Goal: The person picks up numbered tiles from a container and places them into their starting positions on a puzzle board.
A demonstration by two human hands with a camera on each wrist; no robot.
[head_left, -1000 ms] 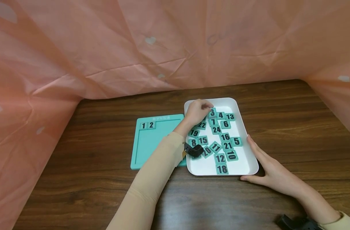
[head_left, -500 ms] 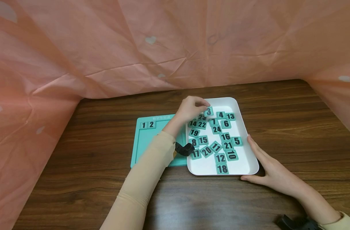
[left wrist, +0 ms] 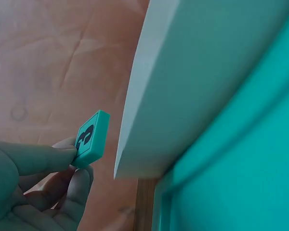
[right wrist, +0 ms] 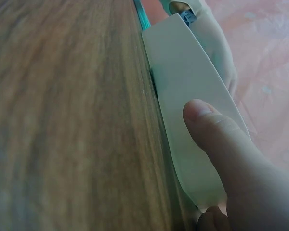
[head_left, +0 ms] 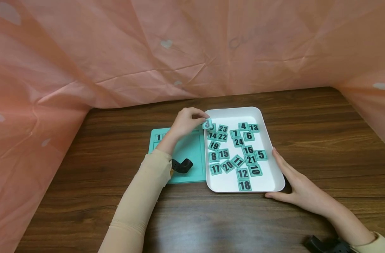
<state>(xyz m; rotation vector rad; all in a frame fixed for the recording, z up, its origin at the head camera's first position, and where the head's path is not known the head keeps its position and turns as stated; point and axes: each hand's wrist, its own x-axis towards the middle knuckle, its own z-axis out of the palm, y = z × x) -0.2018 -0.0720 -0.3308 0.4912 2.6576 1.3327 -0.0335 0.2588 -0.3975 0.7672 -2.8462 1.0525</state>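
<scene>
Between thumb and fingertips, my left hand (head_left: 187, 123) pinches a teal number tile (left wrist: 92, 139) marked 3. In the head view it is over the left rim of the white tray (head_left: 269, 177), partly covering another tile. Several numbered tiles, such as the 4 tile (head_left: 243, 126) and the 18 tile (head_left: 244, 185), lie loose in the tray. Left of the tray is a teal board (head_left: 192, 158); its 1 tile (head_left: 159, 137) shows at the upper left, while my left forearm hides part of it. My right hand (head_left: 301, 188) holds the tray's near right corner, thumb (right wrist: 202, 115) against the near wall.
Everything stands on a dark wooden table (head_left: 94, 168). A pink cloth (head_left: 141, 52) hangs behind the table and along its sides. The tray's left edge adjoins the board.
My left hand has lifted the 3 tile from among the others and carried it left to the tray's edge. My right hand has stayed at the tray corner.
</scene>
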